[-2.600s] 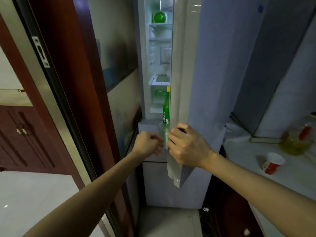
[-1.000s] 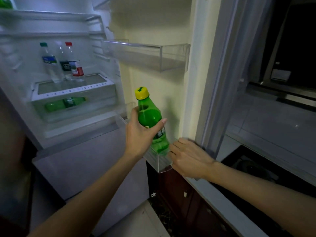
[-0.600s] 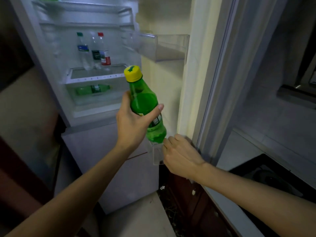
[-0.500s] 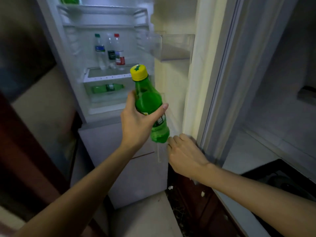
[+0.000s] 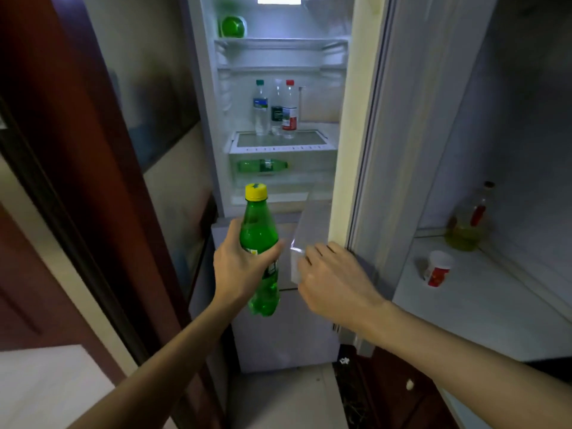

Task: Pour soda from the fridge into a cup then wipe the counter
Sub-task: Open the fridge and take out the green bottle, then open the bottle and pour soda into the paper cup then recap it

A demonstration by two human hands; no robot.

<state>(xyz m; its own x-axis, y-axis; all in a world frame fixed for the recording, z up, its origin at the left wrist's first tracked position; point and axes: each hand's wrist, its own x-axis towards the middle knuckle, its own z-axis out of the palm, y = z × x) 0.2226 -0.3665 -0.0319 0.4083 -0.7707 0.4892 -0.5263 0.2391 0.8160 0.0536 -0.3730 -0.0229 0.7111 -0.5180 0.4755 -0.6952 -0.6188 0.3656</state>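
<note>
The left hand [image 5: 240, 267] has its fingers wrapped around the middle of the soda bottle [image 5: 259, 243], thumb on the near side, holding it upright in front of the open fridge [image 5: 278, 57]. The bottle is green with a yellow cap [image 5: 256, 192] still on. The right hand [image 5: 332, 280] rests with fingers curled over the lower edge of the fridge door [image 5: 349, 150], just right of the bottle. Inside the fridge, three clear bottles [image 5: 275, 108] stand on a shelf, and another green bottle [image 5: 261, 166] lies on its side in the drawer below. Far right, on the counter [image 5: 479, 311], a white and red cup [image 5: 438, 267] lies tipped over near a bottle of yellow liquid [image 5: 467, 224].
</note>
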